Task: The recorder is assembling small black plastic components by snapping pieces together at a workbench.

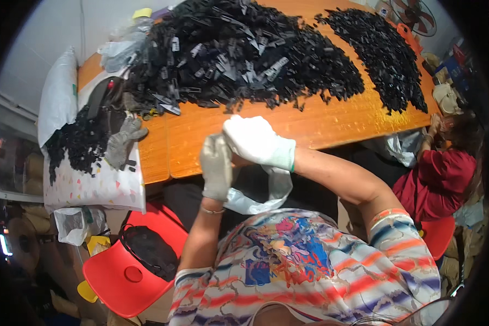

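Observation:
My left hand (217,169), in a grey work glove, is raised over the table's near edge with its fingers curled closed. Against its fingertips presses my right hand (254,140), in a white knitted glove with a ribbed cuff, also closed. Whatever lies between the fingers is hidden. Just beyond the hands, a large heap of small black plastic pieces (223,60) covers much of the orange wooden table (201,130); some pale flat pieces are mixed in. Beneath my hands, a whitish plastic bag or sheet (255,202) lies across my lap.
At left, an empty grey glove (126,142) and a smaller black pile (79,141) rest on a patterned white cover (100,187). A red chair (126,290) holds a black bag (149,252). Another person in a dark red top (434,182) sits at right near a second black pile (386,60).

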`<state>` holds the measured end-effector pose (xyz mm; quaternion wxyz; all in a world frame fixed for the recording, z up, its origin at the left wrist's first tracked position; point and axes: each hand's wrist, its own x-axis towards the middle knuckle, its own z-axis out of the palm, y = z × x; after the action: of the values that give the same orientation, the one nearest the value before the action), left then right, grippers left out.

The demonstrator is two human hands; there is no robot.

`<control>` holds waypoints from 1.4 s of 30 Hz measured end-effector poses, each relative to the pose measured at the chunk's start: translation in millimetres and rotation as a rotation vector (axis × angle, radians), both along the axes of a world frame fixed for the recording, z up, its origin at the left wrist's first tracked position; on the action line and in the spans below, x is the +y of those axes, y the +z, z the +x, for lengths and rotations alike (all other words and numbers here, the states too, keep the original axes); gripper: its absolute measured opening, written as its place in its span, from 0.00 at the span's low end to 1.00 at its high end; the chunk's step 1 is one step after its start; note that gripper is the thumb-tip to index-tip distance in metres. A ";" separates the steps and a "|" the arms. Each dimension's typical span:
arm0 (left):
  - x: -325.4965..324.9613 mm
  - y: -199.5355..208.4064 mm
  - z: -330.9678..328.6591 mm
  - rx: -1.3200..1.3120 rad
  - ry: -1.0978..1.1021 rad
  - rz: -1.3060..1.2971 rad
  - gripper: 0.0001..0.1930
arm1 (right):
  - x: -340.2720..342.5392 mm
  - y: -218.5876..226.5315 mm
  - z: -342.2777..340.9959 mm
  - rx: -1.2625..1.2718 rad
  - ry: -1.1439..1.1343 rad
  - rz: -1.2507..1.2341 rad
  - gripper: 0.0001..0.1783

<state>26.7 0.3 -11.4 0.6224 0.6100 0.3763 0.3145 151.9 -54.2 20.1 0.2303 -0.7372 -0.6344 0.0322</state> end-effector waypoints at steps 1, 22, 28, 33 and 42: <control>-3.4 0.3 -0.6 0.103 0.014 -0.059 0.11 | 1.1 -4.0 4.9 -0.047 0.070 -0.134 0.07; 8.5 -7.6 -22.6 -0.281 -0.256 -0.443 0.09 | -23.8 11.5 39.3 0.141 0.475 0.230 0.11; -17.0 -5.6 -29.1 -0.421 -0.376 -0.629 0.11 | -32.6 -1.0 4.7 1.218 -0.030 -0.115 0.14; -33.9 -10.2 -51.1 -0.099 -0.323 -0.448 0.15 | -36.5 -9.7 2.2 0.951 0.013 -0.231 0.13; -47.1 1.5 -54.8 0.542 -0.196 0.872 0.15 | -1.4 -22.3 20.0 0.253 -0.200 0.019 0.18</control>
<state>-28.1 -46.8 -9.9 0.2173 0.9043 0.2993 0.2130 171.9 -55.6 -2.2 0.3173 -0.7847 -0.5239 0.0957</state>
